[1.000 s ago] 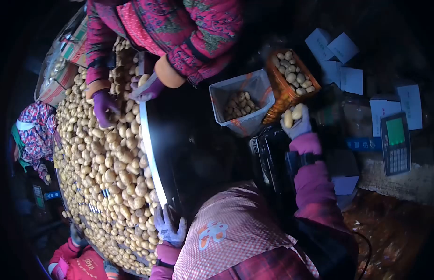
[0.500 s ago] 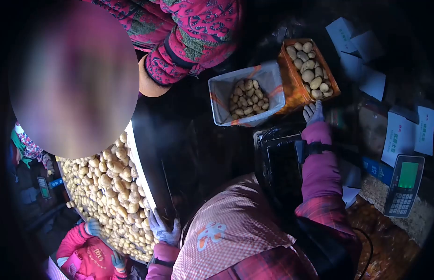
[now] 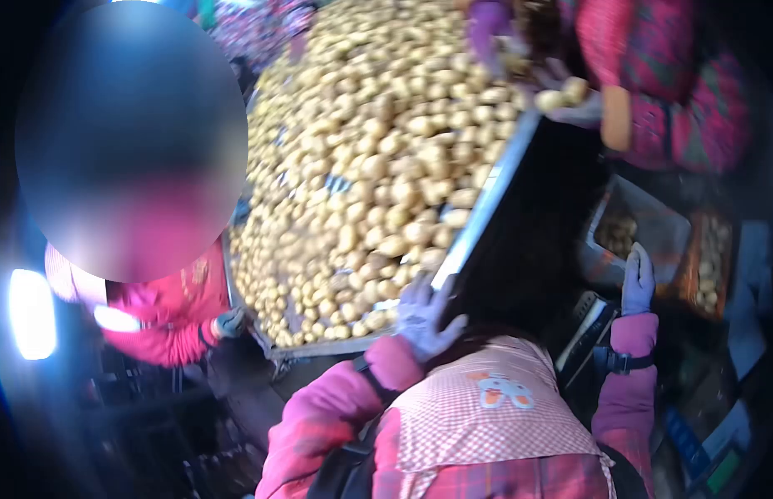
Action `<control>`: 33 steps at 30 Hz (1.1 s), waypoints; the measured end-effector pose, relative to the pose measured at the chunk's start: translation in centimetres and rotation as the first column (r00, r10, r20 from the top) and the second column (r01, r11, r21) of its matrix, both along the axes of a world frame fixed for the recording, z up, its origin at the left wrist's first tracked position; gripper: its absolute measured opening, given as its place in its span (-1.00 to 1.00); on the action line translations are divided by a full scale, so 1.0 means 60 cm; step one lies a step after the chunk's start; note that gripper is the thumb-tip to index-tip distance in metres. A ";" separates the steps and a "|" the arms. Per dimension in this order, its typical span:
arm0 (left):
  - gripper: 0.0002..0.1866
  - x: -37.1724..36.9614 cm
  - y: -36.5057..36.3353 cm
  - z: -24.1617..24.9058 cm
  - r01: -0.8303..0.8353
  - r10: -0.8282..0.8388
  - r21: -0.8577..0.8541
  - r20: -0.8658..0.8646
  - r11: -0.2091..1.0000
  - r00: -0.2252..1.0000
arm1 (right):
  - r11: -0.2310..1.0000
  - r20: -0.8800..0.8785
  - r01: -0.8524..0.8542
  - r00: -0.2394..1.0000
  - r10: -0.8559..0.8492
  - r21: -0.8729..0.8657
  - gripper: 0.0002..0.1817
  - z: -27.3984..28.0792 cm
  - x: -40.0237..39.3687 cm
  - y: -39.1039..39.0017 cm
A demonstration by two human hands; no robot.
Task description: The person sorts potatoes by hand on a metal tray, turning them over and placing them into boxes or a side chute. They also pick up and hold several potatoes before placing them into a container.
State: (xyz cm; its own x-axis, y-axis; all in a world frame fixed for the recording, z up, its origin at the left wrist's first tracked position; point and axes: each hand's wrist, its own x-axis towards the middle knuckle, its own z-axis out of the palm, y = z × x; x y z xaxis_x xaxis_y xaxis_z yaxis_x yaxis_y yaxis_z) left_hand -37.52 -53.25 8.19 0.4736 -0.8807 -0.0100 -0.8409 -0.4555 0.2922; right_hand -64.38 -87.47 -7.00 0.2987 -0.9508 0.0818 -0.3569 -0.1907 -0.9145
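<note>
My left hand (image 3: 424,316), in a pale glove, is open with its fingers spread at the near edge of a broad table piled with potatoes (image 3: 386,183). Its fingertips overlap the corner of the table's pale rim (image 3: 486,200). Off to the right, my right hand (image 3: 639,281), gloved too, is open with fingers stretched out and overlaps the near side of a lined crate (image 3: 665,229). Potatoes (image 3: 615,233) lie in the bottom of that crate. Nothing shows in either hand.
An orange crate of potatoes (image 3: 709,266) stands right of the lined one. A co-worker's gloved hand (image 3: 578,104) holds potatoes at the table's far right. Another person's gloved hand (image 3: 230,323) is by the left corner. A scale display (image 3: 723,472) shows at lower right.
The view has swung left, bringing more of the potato table in. My right hand has gone from the orange crate to the lined crate. My left hand stays by the table edge, fingers spread.
</note>
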 end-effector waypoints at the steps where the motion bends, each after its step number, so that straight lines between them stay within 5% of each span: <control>1: -0.21 0.000 0.004 -0.001 0.009 -0.009 -0.052 0.010 0.999 1.000 | 0.995 -0.037 -0.097 0.995 0.095 -0.028 -0.69 0.033 0.054 0.028; 3: -0.23 0.008 0.022 -0.010 0.028 -0.035 -0.163 -0.035 0.986 0.999 | 0.890 -0.176 -0.306 0.949 0.260 -0.337 -0.69 0.124 0.166 0.102; 9: -0.34 0.111 0.173 0.011 0.039 -0.082 -0.471 -0.071 0.881 0.994 | 0.512 -0.419 -0.590 0.806 0.418 -0.625 -0.58 0.198 0.396 0.331; 10: -0.35 0.134 0.208 0.018 -0.051 -0.014 -0.398 -0.158 0.916 0.987 | 0.504 -0.456 -0.614 0.789 0.412 -0.608 -0.58 0.188 0.420 0.359; 13: -0.36 0.189 0.324 -0.035 -0.149 0.167 -0.321 0.030 0.935 0.986 | 0.532 -0.548 -0.640 0.761 0.346 -0.554 -0.57 0.196 0.464 0.416; 15: -0.33 0.233 0.372 -0.042 -0.111 0.136 -0.200 0.117 0.974 0.984 | 0.573 -0.604 -0.634 0.747 0.279 -0.519 -0.56 0.197 0.483 0.436; 17: -0.32 0.280 0.396 -0.049 -0.234 0.246 -0.157 0.057 0.959 0.968 | 0.601 -0.481 -0.541 0.832 0.278 -0.588 -0.53 0.177 0.479 0.423; 22: -0.46 0.375 0.465 -0.053 -0.367 0.365 0.029 0.058 0.930 0.929 | 0.638 -0.568 -0.546 0.799 0.200 -0.543 -0.42 0.180 0.483 0.429; 25: -0.52 0.346 0.462 -0.028 -0.356 0.355 -0.077 -0.015 0.931 0.935 | 0.660 -0.576 -0.550 0.789 0.211 -0.512 -0.42 0.188 0.487 0.433; 26: -0.53 0.320 0.462 -0.057 -0.277 0.300 -0.227 0.071 0.933 0.951 | 0.669 -0.571 -0.548 0.791 0.218 -0.503 -0.44 0.192 0.488 0.436; 28: -0.49 0.271 0.460 -0.029 -0.210 0.195 -0.108 -0.138 0.972 0.971 | 0.682 -0.565 -0.551 0.790 0.239 -0.481 -0.44 0.195 0.490 0.436; 31: -0.43 0.235 0.494 -0.025 -0.227 0.216 -0.199 -0.076 0.953 0.973 | 0.704 -0.528 -0.553 0.798 0.292 -0.445 -0.45 0.202 0.492 0.447; 33: -0.34 0.231 0.516 -0.042 -0.303 0.305 -0.161 -0.007 0.940 0.952 | 0.608 -0.568 -0.570 0.791 0.227 -0.552 -0.46 0.178 0.484 0.427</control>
State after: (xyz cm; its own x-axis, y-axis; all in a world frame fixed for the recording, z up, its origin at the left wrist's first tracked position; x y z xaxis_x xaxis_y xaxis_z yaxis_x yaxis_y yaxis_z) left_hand -23.65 -22.29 5.68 0.7178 -0.6843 0.1284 -0.6754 -0.6396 0.3671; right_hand -35.35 -61.85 3.68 0.7966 -0.4486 0.4053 -0.3751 -0.8925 -0.2505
